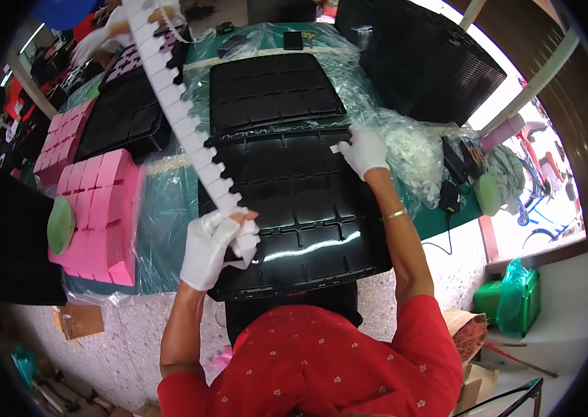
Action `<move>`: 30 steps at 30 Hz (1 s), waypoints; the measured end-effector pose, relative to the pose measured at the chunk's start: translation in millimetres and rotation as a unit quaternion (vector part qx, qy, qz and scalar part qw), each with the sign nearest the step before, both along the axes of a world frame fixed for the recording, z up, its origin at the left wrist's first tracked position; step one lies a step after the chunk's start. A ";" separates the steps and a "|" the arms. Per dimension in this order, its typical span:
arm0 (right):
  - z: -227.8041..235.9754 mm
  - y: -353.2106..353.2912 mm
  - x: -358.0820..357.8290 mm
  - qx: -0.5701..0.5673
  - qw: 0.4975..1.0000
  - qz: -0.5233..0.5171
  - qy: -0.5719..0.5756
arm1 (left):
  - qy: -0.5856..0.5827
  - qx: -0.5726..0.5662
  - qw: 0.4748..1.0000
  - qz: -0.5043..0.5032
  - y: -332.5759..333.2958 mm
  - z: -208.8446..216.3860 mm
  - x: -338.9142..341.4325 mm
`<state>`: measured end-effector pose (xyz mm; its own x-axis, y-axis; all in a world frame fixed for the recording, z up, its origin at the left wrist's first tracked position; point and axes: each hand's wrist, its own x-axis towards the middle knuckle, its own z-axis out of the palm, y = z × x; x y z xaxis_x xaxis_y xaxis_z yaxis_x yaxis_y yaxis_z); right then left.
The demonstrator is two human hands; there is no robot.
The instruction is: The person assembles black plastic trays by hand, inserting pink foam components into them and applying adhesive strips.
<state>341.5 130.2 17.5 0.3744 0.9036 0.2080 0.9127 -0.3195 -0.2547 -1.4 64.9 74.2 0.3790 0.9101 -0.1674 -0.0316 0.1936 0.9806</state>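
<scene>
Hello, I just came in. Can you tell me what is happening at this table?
A person in white gloves works at a black compartment tray. The left hand grips the near end of a long white notched strip. The right hand presses a small white piece on the tray's far edge. Pink foam blocks lie to the left.

A long white notched strip (183,118) is being held slanted over the table, its near end gripped above a glossy black compartmented tray (294,208), while a small white piece (336,148) is being pressed onto the tray's far edge.
</scene>
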 end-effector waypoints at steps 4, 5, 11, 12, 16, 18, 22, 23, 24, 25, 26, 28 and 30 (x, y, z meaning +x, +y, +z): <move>27.7 -52.7 -53.9 0.152 0.914 0.160 0.341 | -0.087 0.067 0.993 -0.031 9.7 4.3 20.1; 30.0 -65.6 -68.6 0.118 0.882 0.231 0.394 | -0.102 0.085 0.991 -0.028 11.7 3.8 24.9; 54.2 -109.6 -131.8 0.147 0.829 0.258 0.473 | -0.071 0.098 0.993 -0.008 11.2 2.0 45.2; 54.3 -111.3 -134.1 0.156 0.822 0.243 0.491 | -0.069 0.099 0.993 -0.007 9.5 1.1 46.0; 48.3 -113.0 -135.9 0.149 0.842 0.242 0.459 | -0.073 0.089 0.993 -0.008 4.1 -0.3 47.9; 41.4 -112.9 -139.0 0.229 0.881 0.269 0.314 | -0.070 0.096 0.993 -0.009 4.1 0.9 47.1; 47.4 -118.5 -148.2 0.335 0.871 0.346 0.099 | -0.070 0.050 0.994 0.062 14.7 4.2 42.8; 55.2 -123.5 -151.7 0.342 0.865 0.355 0.096 | -0.096 0.040 0.989 0.101 18.3 3.7 40.2; 59.4 -125.8 -152.9 0.354 0.858 0.351 0.124 | -0.121 0.034 0.984 0.125 25.2 -1.3 34.7; 61.9 -125.4 -153.4 0.367 0.850 0.345 0.152 | -0.119 0.027 0.982 0.147 33.0 -8.4 26.5; 62.8 -120.7 -153.1 0.333 0.853 0.310 0.256 | -0.104 0.032 0.981 0.159 36.3 -16.3 13.1; 69.6 -97.4 -148.2 0.228 0.847 0.254 0.408 | -0.091 0.038 0.977 0.188 31.6 -20.1 -14.7; 43.2 -46.9 -146.8 0.187 0.829 0.250 0.463 | -0.055 0.053 0.980 0.181 22.4 -33.4 -44.6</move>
